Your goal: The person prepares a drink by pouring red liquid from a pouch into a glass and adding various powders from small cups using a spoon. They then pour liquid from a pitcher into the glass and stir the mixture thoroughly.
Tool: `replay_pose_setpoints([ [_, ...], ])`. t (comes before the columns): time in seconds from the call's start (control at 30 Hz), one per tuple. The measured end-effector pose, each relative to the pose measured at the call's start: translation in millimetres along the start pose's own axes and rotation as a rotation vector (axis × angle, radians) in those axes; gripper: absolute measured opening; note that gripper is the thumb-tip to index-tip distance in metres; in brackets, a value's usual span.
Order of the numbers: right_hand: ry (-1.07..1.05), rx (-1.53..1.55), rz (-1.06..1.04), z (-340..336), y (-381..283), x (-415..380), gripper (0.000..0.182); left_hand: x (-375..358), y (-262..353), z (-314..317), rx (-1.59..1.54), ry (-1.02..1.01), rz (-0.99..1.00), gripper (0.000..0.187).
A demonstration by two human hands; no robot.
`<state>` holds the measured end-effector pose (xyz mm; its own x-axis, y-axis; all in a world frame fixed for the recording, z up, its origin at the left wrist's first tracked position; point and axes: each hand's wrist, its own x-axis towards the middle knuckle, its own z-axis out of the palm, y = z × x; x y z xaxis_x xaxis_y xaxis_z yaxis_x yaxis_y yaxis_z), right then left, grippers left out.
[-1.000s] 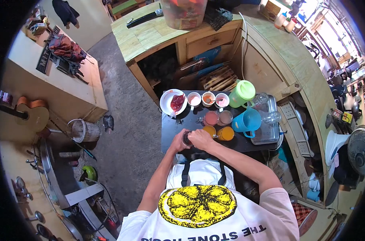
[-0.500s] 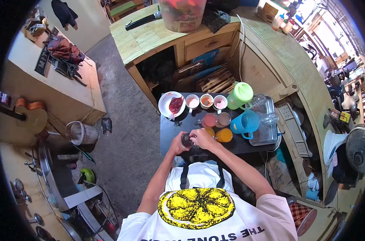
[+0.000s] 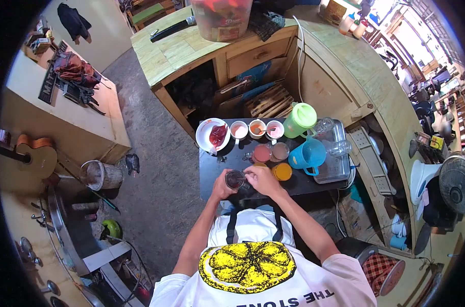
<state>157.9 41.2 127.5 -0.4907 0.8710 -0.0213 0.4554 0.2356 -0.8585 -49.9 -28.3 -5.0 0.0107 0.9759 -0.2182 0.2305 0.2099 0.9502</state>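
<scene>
My left hand [image 3: 221, 187] wraps round a glass mug [image 3: 235, 179] of dark contents, close to the near edge of the black table [image 3: 214, 171]. My right hand [image 3: 262, 180] is closed at the mug's right side, by the rim; what its fingers pinch is too small to make out. Beyond it stand glass mugs of red drink [image 3: 262, 153], brownish drink [image 3: 280, 151] and orange drink [image 3: 282, 172]. Another orange one is partly covered by my right hand. Three white cups [image 3: 239, 130] line the far side, beside a white bowl [image 3: 206, 134] with a red packet [image 3: 218, 136].
To the right are a green lidded pitcher [image 3: 300, 121], a blue jug [image 3: 307, 153] and a clear tray [image 3: 330, 176] with glasses lying on it. A wooden counter [image 3: 191, 56] curves behind the table. A fan [image 3: 456, 185] stands far right.
My right hand has shifted from over the mug's mouth to its right side, showing more of the dark contents. My left hand keeps its hold. The view has shifted slightly.
</scene>
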Motion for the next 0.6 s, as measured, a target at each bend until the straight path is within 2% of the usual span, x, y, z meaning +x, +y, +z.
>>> replay_pose_setpoints([
  [0.03,0.059,0.054,0.019,-4.9,1.6,-0.7,0.016,-1.0,2.9,-0.1,-0.019,0.003,-0.001,0.074],
  [0.13,0.393,-0.071,-0.011,-25.0,22.2,14.5,0.018,-3.6,10.6,-1.2,0.039,0.018,-0.002,0.074],
  [0.2,0.529,-0.245,0.03,-52.0,21.6,31.1,0.022,-4.7,5.6,0.3,0.092,0.041,0.009,0.074],
  [0.27,0.641,-0.277,0.048,-67.2,33.7,54.9,0.026,-2.9,4.4,0.0,0.121,0.044,0.004,0.074],
  [0.3,0.641,-0.332,0.078,-72.0,45.9,66.3,0.033,-2.2,5.7,-0.6,0.123,0.036,-0.009,0.074],
  [0.4,0.326,-0.327,0.313,-87.7,46.9,95.4,0.035,-2.8,8.6,-5.3,0.117,-0.005,-0.011,0.075],
  [0.5,0.301,-0.297,0.363,-75.9,85.2,123.2,0.029,-0.2,8.5,-8.0,0.126,-0.035,0.0,0.075],
  [0.6,0.366,-0.251,0.333,-60.5,122.2,138.0,0.021,0.9,3.4,-10.2,0.134,-0.037,0.017,0.074],
])
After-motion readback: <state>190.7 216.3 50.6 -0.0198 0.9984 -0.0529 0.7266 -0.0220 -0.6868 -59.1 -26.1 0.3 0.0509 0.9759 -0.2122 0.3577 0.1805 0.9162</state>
